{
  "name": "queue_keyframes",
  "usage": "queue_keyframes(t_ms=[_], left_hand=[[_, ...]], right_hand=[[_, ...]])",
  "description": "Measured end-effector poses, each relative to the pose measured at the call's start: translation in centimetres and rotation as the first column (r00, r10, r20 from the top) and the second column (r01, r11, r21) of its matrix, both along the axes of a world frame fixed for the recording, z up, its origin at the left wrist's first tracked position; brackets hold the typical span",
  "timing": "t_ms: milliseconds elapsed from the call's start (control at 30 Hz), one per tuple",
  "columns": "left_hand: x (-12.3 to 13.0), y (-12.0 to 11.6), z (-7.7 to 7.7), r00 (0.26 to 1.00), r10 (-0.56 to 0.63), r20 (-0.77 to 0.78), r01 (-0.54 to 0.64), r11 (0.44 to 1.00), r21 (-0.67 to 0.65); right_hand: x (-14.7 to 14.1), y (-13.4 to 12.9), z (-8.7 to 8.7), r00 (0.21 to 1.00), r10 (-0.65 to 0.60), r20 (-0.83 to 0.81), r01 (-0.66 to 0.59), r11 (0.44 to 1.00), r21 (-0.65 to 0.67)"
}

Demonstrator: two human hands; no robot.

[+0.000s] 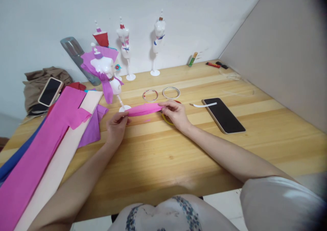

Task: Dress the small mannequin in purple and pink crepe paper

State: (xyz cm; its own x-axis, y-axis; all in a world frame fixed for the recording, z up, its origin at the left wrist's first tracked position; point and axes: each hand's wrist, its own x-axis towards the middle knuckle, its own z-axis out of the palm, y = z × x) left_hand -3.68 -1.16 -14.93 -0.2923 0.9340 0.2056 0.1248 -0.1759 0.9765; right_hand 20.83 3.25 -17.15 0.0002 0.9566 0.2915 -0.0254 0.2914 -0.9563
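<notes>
My left hand pinches one end of a folded pink crepe paper strip, and my right hand pinches the other end. The strip stretches between them, slightly above the wooden table. Under my right hand lies a pair of scissors with yellow and red handles, mostly hidden. Just beyond my left hand stands a white mini mannequin draped in purple material, its round base partly covered by the strip.
Long pink and cream sheets lie at left, near a phone. Several mannequins line the wall with a bottle. Two tape rolls, a glue stick and a dark phone with a white strip lie beyond and right.
</notes>
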Motion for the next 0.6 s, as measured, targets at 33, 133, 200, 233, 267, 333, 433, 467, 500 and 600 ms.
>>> queue_keyframes(t_ms=[33, 133, 200, 233, 267, 333, 433, 467, 500, 600], left_hand=[[0.01, -0.02, 0.05, 1.0, -0.004, -0.004, 0.004, 1.0, 0.002], [0.06, -0.03, 0.05, 1.0, -0.004, -0.012, 0.004, 1.0, -0.007], [0.1, -0.01, -0.06, 1.0, 0.001, -0.005, -0.001, 1.0, -0.008], [0.11, 0.0, -0.12, 1.0, 0.002, 0.0, -0.002, 1.0, -0.008], [0.11, 0.01, -0.17, 1.0, 0.001, 0.003, -0.001, 1.0, -0.007], [0.09, 0.02, -0.21, 1.0, -0.005, -0.003, 0.005, 1.0, -0.007], [0.02, 0.04, -0.14, 1.0, -0.006, -0.027, 0.006, 1.0, -0.005], [0.01, 0.06, -0.13, 0.999, -0.003, -0.035, 0.003, 1.0, -0.004], [0.0, 0.09, -0.14, 0.999, 0.003, -0.041, -0.003, 1.0, -0.004], [-0.01, 0.25, -0.35, 0.998, 0.024, -0.059, -0.024, 1.0, -0.006]], right_hand=[[0.03, 0.0, 0.08, 1.0, -0.002, 0.009, 0.002, 1.0, 0.009], [0.07, 0.02, 0.29, 0.999, -0.005, 0.032, 0.004, 0.999, 0.038], [0.06, 0.05, 0.34, 0.999, -0.004, 0.034, 0.003, 0.999, 0.043], [0.05, 0.07, 0.33, 1.0, -0.005, 0.031, 0.003, 0.999, 0.039], [0.04, 0.08, 0.3, 1.0, -0.004, 0.027, 0.003, 1.0, 0.031], [0.03, 0.1, 0.22, 1.0, -0.004, 0.014, 0.004, 1.0, 0.01], [0.08, 0.13, 0.08, 1.0, -0.001, 0.026, 0.0, 1.0, 0.01], [0.1, 0.14, 0.04, 0.999, -0.002, 0.043, 0.001, 1.0, 0.023], [0.12, 0.16, 0.01, 0.998, -0.007, 0.061, 0.004, 0.999, 0.043], [0.12, 0.17, -0.08, 0.994, -0.03, 0.108, 0.018, 0.994, 0.109]])
